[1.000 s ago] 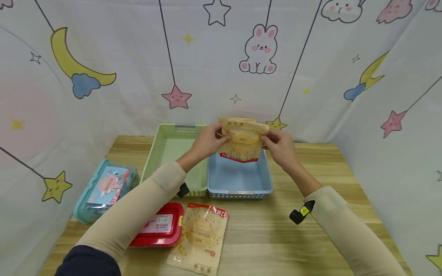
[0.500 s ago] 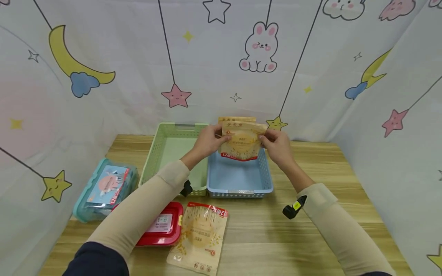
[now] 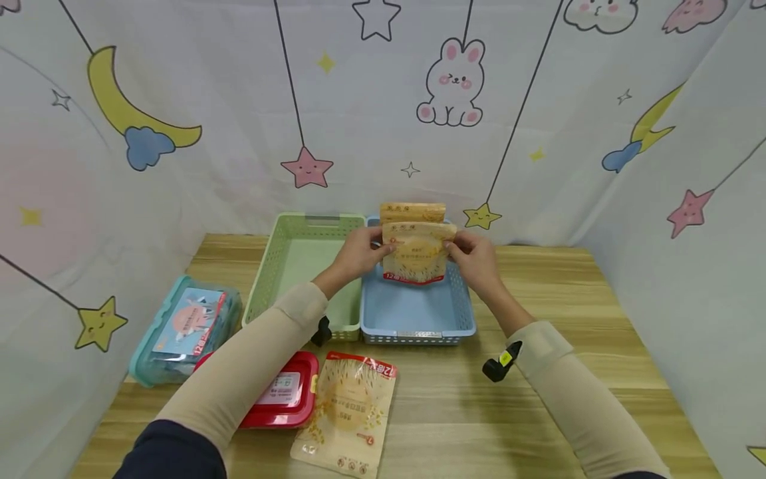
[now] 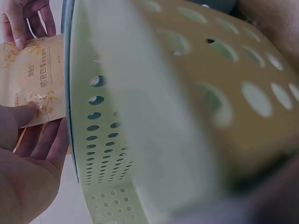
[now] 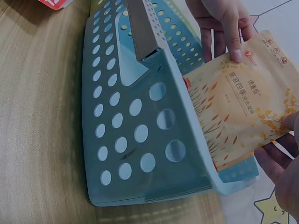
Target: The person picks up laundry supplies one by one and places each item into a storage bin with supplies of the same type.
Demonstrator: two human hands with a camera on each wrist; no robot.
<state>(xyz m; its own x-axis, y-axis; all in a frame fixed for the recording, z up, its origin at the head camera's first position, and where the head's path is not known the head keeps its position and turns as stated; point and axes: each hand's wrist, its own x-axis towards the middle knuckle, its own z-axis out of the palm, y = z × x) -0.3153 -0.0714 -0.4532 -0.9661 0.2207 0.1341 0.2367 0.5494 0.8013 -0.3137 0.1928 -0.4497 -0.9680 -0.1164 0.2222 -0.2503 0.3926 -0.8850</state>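
Observation:
Between both hands is a cream printed pouch with a red bottom edge, upright over the blue basket. My left hand pinches its left side, thumb in front and fingers behind. On the other side my right hand pinches the right edge the same way. The right wrist view shows the pouch gripped at both sides, its lower end inside the basket's rim. Behind it stands another pouch, darker yellow, its lower part hidden by the held one.
A green basket adjoins the blue one on the left. Nearer the front, another cream pouch lies flat beside a red-lidded box, partly covered by the left sleeve. A teal-lidded clear tub stands far left. A printed curtain hangs behind.
The held pouch has moved down slightly into the blue basket, so more of the yellow pouch behind shows above it. Both hands keep their grip; the right has shifted a little left.

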